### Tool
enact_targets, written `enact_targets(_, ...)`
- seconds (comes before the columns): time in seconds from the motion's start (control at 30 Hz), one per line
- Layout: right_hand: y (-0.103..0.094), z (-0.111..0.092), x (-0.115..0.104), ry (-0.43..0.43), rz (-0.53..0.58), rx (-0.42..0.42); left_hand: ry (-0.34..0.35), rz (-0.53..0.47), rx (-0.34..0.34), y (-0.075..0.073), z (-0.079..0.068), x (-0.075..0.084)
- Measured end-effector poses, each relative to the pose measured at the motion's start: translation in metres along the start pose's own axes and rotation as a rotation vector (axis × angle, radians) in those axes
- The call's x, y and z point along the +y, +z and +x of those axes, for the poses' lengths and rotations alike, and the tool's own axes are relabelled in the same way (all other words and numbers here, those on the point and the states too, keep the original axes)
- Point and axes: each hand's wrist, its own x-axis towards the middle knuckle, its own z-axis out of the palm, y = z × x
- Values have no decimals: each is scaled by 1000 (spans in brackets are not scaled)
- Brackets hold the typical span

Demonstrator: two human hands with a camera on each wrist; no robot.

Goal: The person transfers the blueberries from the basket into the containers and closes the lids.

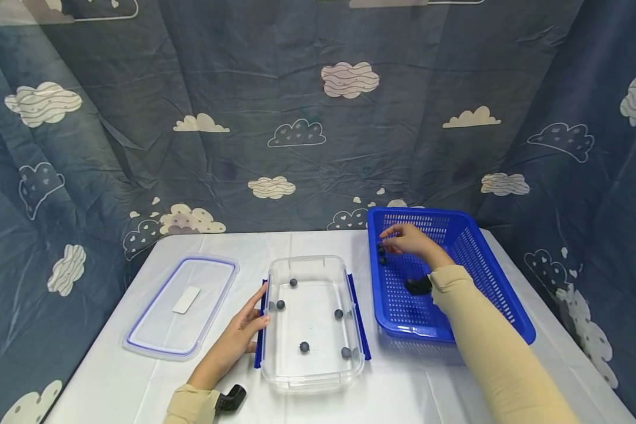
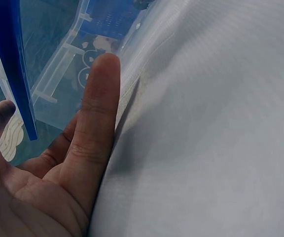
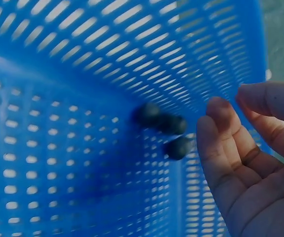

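My left hand [image 1: 237,331] rests at the left side of a clear plastic container [image 1: 318,377]. Its thumb touches the rim beside the lowered blue side latch [image 1: 259,338]; in the left wrist view one straight finger [image 2: 97,108] lies along the tablecloth. Several blueberries [image 1: 304,347] lie spread over the container's floor. Over the left part of a blue perforated basket [image 1: 456,335] is my right hand [image 1: 410,242], fingers loosely bent, with nothing visible between them. Close to its fingertips in the right wrist view, three dark blueberries [image 3: 177,148] sit together in the basket's corner.
A clear lid [image 1: 161,321] with a blue seal and a white label [image 1: 186,300] lies left of the container. White cloth [image 1: 106,377] covers the table. Cloud-patterned curtains [image 1: 297,70] stand behind and at both sides. A black wrist device [image 1: 230,399] is on my left wrist.
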Motion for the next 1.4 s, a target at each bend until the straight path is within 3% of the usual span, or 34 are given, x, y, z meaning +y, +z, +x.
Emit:
enact_targets(0.43,10,-2,22,29,-63,-117,-2,1,3,1,1,2)
enact_targets(0.8,16,-1,22,65,-83,-135,6,-2,0,1,1,1)
enact_targets(1.03,14,-1,25,32,-74,-164,2,2,3,0,1,1)
enact_targets(1.4,21,-3,21,48,-131,-129,2,6,3,1,0,1)
